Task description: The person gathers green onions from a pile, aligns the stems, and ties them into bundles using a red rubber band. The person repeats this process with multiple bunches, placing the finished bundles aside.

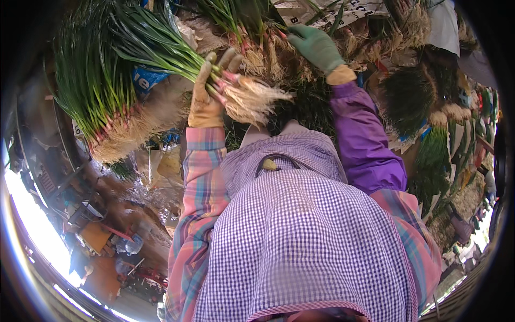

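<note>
In my left hand [205, 92], in a tan work glove, lies a bunch of green allium stalks [189, 60], like young garlic or spring onions. Its pink bases and pale roots [249, 96] point right, and the long leaves reach up to the left. My right hand [316, 46], in a green glove with a tan cuff, reaches to the loose rooted stalks [257, 52] ahead of me. Its fingertips are at a pink stem, but the glove hides whether they grip it.
A large heap of the same stalks [96, 96] lies at left, roots towards me. More rooted stalks [402, 36] lie at upper right, by printed plastic sacking [334, 14]. Bundled greens [430, 157] stand further right. A clear plastic bottle [134, 244] is at lower left.
</note>
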Demonstrator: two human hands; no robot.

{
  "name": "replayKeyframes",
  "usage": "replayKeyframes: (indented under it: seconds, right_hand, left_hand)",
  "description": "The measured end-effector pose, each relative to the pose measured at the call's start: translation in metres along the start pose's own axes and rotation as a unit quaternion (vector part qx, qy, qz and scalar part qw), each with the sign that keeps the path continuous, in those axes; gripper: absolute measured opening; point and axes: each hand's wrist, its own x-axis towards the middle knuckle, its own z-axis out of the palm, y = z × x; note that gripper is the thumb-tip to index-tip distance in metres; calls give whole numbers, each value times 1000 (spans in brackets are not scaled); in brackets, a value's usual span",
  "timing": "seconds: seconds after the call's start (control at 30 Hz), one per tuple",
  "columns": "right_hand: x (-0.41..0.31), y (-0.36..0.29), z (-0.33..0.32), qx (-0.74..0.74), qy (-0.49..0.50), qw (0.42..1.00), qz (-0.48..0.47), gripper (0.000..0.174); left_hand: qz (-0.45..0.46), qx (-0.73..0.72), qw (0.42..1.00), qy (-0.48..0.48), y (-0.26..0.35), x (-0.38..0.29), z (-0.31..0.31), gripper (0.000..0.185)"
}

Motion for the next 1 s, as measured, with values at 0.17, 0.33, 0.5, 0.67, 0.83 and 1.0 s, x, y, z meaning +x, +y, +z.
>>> replayKeyframes:
  seconds: [0.17, 0.33, 0.5, 0.67, 0.83, 1.0]
  right_hand:
    - [42, -84, 55, -103, -105, 986, 79, 47]
    - [46, -49, 63, 62, -28, 995, 73, 43]
    - [23, -24, 25, 135, -8, 987, 82, 32]
    - [-21, -43, 5, 627, -52, 774, 77, 24]
    - [-50, -80, -23, 640, 28, 763, 84, 21]
    - [-51, -14, -145, 208, 312, 926, -27, 22]
  left_hand:
    - [-42, -91, 995, 15, 4, -14, 6, 36]
    - [-34, -170, 983, -62, 29, -37, 16, 32]
    - [-32, -7, 998, 49, 17, -44, 20, 30]
    - [-24, 55, 991, 116, -16, -27, 22, 40]
    - [-36, 118, 988, 94, -22, -21, 19, 41]
    - [-19, 55, 994, 97, -19, -32, 14, 32]
